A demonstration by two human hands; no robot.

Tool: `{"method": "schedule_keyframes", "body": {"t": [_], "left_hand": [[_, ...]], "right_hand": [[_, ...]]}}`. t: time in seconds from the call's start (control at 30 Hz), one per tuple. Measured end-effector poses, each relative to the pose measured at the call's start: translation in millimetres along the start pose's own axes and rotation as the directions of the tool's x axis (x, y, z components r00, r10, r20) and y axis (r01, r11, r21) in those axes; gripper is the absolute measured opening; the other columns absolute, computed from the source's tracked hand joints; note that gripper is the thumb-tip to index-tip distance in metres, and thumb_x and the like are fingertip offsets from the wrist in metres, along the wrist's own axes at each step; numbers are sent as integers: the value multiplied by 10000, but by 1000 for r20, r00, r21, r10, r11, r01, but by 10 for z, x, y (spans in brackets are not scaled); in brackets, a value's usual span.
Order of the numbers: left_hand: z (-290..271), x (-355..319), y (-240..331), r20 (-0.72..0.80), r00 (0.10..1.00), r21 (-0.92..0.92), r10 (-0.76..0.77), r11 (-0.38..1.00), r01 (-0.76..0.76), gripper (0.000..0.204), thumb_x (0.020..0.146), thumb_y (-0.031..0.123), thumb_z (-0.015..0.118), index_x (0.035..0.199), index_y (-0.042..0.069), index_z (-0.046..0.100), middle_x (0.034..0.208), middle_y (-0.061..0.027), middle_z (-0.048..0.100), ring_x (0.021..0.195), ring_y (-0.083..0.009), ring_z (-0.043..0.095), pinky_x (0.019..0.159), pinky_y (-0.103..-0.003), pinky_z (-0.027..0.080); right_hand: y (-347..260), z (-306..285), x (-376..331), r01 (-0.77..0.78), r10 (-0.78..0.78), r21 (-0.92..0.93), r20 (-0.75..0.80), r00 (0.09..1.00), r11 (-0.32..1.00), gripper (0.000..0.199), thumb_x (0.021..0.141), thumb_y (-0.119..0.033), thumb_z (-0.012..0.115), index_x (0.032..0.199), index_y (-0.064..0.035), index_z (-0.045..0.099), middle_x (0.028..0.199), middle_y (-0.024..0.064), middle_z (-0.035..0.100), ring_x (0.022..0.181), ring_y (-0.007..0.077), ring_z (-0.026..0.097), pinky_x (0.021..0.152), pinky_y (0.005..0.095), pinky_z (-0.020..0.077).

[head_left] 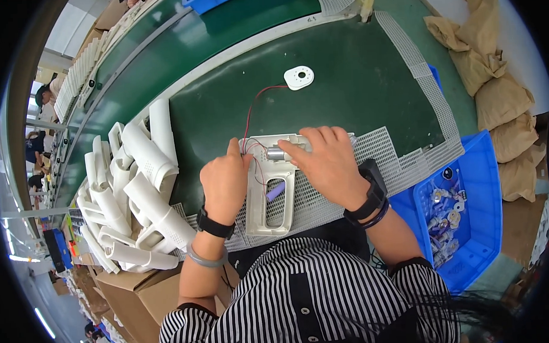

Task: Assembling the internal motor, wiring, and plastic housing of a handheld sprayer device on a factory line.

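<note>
Housing half [269, 184], white, pistol-shaped, open on mesh mat [401, 161] before me. Motor [276, 152] seated, red wires [254, 112] loose. My left hand [225, 184] pinches housing edge; right hand [328, 163] fingers flat on motor. Cover not on yet.

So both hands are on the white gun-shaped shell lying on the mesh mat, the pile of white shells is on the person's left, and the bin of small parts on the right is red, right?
Not quite: the bin of small parts on the right is blue, not red, as the head view shows. The rest holds: the left hand and right hand rest on the white gun-shaped shell on the mesh mat, and the pile of white shells lies to the person's left.
</note>
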State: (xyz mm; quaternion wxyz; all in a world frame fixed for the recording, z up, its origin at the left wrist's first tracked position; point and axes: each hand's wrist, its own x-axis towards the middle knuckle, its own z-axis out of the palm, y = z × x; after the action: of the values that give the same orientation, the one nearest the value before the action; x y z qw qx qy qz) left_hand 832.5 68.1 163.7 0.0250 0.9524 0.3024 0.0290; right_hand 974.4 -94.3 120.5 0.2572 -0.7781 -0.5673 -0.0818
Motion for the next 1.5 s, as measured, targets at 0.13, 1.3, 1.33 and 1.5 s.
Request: {"method": "schedule_keyframes", "body": {"t": [0.13,1.3,1.33,1.5], "left_hand": [[-78,94,4,81,995,31,51,998,-54,384,898,284,688,1184,32,650,695,-166,670,656,-357,672,578,-436,513],[-41,-392,-155,-15,1000,-723,-27,690,8,309,820,238,761,825,16,546,733,-131,575,669,-277,571,636,-373,485],[35,-366,-147,-20,1000,-726,-19,688,-1,309,820,238,761,825,16,546,733,-131,575,669,-277,571,636,-373,485],[185,-407,-74,-72,997,-813,4,579,-61,457,820,8,656,1231,0,456,1103,-176,562,969,-320,592,853,-378,495]], "right_hand": [[-65,-39,-45,-50,49,39,17,999,998,383,836,-238,719,1217,-228,692,1084,56,624,979,228,571,871,389,392],[-176,-87,-65,-35,38,-31,105,994,999,398,875,-166,672,1273,-169,646,1157,116,605,1066,294,557,921,434,391],[-164,-100,-57,-36,39,-25,127,991,999,411,869,-174,683,1278,-155,641,1175,129,602,1079,305,553,931,441,389],[-330,-374,39,91,-86,-113,47,995,989,468,831,-155,715,1287,-105,619,1219,147,597,1105,325,545,953,459,384]]}}
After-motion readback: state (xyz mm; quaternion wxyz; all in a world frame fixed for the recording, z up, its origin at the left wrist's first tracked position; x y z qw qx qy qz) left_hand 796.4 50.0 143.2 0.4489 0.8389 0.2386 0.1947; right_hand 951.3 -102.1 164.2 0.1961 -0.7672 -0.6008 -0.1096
